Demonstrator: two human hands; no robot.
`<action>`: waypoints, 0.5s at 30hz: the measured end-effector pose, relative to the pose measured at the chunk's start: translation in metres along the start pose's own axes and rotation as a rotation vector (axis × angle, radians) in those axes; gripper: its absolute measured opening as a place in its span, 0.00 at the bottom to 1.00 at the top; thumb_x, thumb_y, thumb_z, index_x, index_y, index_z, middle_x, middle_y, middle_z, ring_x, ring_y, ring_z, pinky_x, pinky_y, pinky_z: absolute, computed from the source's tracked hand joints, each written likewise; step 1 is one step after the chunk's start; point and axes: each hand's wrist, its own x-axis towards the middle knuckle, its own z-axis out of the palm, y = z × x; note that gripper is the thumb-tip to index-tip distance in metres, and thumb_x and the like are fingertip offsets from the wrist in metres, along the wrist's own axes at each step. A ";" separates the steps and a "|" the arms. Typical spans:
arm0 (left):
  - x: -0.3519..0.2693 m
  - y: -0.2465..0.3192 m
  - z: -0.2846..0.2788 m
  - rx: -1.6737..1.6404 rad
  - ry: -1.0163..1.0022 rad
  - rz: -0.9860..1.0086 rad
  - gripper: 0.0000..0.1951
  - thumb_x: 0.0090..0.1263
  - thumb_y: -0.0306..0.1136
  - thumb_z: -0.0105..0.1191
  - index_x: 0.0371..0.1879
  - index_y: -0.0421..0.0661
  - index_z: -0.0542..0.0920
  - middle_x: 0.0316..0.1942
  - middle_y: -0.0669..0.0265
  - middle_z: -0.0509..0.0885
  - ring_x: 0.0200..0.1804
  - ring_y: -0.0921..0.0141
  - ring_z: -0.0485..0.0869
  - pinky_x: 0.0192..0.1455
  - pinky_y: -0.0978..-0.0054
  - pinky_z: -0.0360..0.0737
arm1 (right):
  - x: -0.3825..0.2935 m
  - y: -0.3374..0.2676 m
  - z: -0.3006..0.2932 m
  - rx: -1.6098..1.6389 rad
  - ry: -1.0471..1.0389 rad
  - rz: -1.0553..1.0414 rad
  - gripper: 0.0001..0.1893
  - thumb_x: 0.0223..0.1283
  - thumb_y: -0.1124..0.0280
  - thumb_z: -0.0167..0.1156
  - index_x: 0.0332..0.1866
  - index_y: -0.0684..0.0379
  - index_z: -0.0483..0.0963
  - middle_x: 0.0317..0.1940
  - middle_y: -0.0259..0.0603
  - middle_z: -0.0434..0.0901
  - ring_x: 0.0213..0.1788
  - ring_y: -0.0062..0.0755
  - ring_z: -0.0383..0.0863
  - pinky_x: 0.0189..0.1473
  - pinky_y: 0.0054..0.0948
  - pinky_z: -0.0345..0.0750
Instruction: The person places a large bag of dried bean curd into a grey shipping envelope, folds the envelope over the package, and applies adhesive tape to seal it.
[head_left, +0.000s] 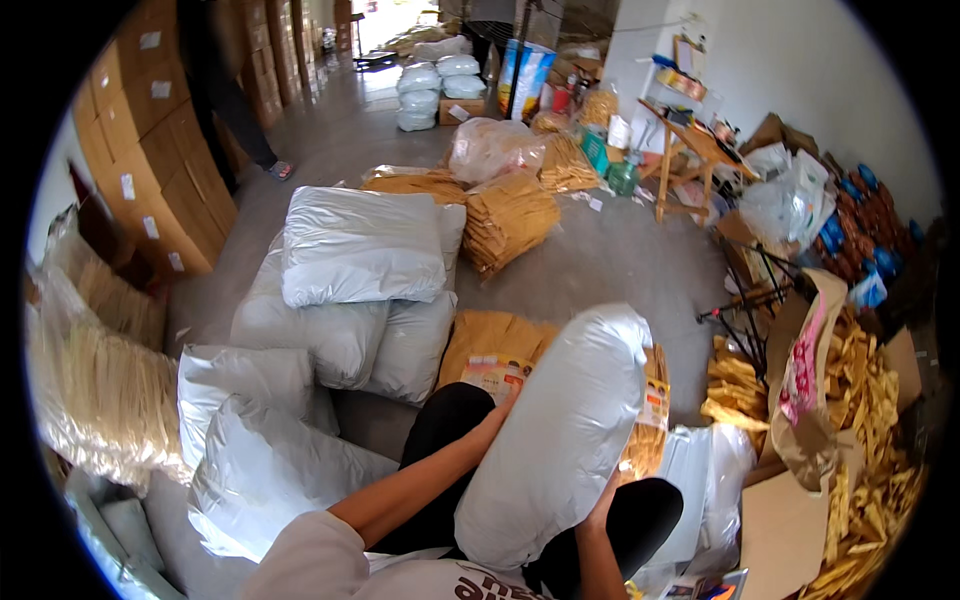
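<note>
A stuffed silver-white plastic mailer bag (559, 435) stands tilted above my lap, held between both hands. My left hand (511, 399) grips its left side, with the fingers mostly hidden behind it. On the lower right side, my right hand (602, 501) supports the bag, its fingertips partly out of sight. Just beyond my left hand lies a flat pack of brown strips (480, 337) with a printed label (491, 371). Behind the bag's right edge, another clear pack of brown strips (646, 442) shows in part.
Full silver bags (364, 247) are piled ahead to the left. Packs of brown strips (510, 221) lie beyond them. At right are an open carton (784, 525), loose yellow-brown strips (862, 390) and a black tripod (750, 300). A person's leg (244, 127) is near stacked cartons (150, 150).
</note>
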 end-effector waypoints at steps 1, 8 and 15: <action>-0.001 0.001 -0.007 0.028 0.028 0.063 0.34 0.71 0.60 0.37 0.67 0.47 0.62 0.63 0.66 0.69 0.62 0.68 0.69 0.65 0.72 0.65 | -0.007 -0.013 0.019 -0.089 0.015 -0.044 0.30 0.69 0.49 0.38 0.67 0.60 0.59 0.63 0.43 0.65 0.64 0.36 0.64 0.66 0.33 0.61; -0.028 0.060 -0.012 0.105 0.050 0.352 0.34 0.70 0.60 0.40 0.67 0.46 0.62 0.63 0.66 0.70 0.62 0.68 0.70 0.64 0.72 0.66 | -0.029 -0.139 0.172 -0.850 -0.308 -0.775 0.31 0.65 0.68 0.42 0.69 0.75 0.48 0.71 0.60 0.48 0.75 0.47 0.45 0.72 0.35 0.43; -0.115 0.146 -0.013 0.133 -0.053 0.465 0.35 0.70 0.59 0.41 0.67 0.45 0.62 0.63 0.65 0.70 0.62 0.68 0.70 0.65 0.72 0.66 | 0.005 -0.143 0.253 -0.734 -0.515 -1.012 0.32 0.65 0.69 0.46 0.69 0.77 0.45 0.71 0.65 0.44 0.74 0.56 0.41 0.72 0.39 0.41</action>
